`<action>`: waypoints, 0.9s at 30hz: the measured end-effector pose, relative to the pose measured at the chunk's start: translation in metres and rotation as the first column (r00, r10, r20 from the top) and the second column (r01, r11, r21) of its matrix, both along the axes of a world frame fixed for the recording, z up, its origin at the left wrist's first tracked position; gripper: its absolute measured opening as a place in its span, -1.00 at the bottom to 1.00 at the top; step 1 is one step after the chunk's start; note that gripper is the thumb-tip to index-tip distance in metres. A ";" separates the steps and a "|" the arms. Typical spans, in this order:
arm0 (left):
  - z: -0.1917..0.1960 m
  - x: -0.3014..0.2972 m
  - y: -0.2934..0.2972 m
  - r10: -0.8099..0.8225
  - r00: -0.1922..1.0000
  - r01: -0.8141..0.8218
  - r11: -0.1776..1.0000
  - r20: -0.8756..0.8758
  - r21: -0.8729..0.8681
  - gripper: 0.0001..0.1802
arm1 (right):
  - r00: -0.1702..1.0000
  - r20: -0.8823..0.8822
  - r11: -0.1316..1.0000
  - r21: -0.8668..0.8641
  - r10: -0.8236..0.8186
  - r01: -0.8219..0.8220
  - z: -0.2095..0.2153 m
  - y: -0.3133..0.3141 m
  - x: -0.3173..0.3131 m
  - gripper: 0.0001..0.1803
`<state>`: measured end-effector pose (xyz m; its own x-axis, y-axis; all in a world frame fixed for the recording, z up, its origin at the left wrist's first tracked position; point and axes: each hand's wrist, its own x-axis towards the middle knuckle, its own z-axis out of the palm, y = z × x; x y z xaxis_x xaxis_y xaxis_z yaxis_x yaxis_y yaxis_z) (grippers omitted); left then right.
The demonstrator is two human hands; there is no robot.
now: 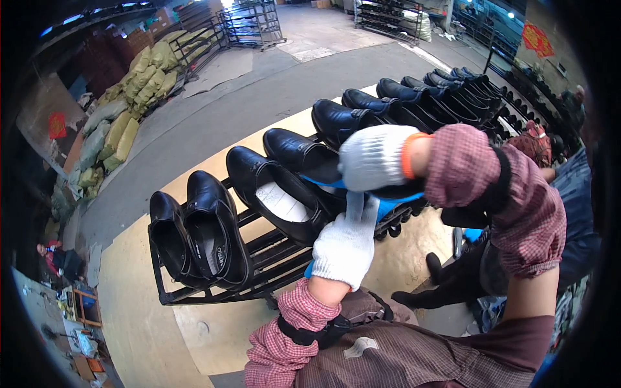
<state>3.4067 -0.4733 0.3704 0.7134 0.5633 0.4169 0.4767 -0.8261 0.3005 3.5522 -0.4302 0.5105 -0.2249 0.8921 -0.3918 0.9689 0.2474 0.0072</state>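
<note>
At the black shoe rack [213,294], both gloved hands close on one black shoe [394,191] with blue lining: left hand [346,242] grips from below, right hand [374,157] clamps over top, steadying it above the row.

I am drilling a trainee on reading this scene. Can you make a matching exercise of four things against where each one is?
Things:
1. left hand in a white knit glove
2. right hand in a white knit glove with orange cuff
3. pair of glossy black leather shoes
4. stacked yellow-green sacks

Places:
A. at the near left end of the black metal rack
B. against the far left wall
C. on top of the shoe being handled
D. under that shoe, reaching up

Pairs: 1-D, 2-C, 3-A, 4-B
</note>
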 end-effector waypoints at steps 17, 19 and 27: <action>0.001 -0.042 0.003 -0.066 0.996 0.069 0.997 -0.067 0.039 -0.47 | 0.986 -0.118 0.910 -0.410 -0.114 0.057 -0.058 0.076 0.001 -0.17; -0.001 -0.041 0.003 -0.103 0.992 0.105 0.994 -0.069 0.026 -0.48 | 0.995 0.087 0.950 -0.304 -0.048 0.072 -0.050 0.056 -0.016 -0.24; -0.002 -0.048 0.000 -0.123 0.987 0.126 0.992 -0.106 0.023 -0.52 | 0.972 0.144 0.982 0.041 -0.187 0.183 -0.081 0.039 -0.024 -0.60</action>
<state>3.3592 -0.4736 0.3687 0.8172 0.4561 0.3523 0.3971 -0.8887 0.2292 3.5281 -0.3912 0.4293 0.0033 0.9236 -0.3832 0.9857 0.0615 0.1567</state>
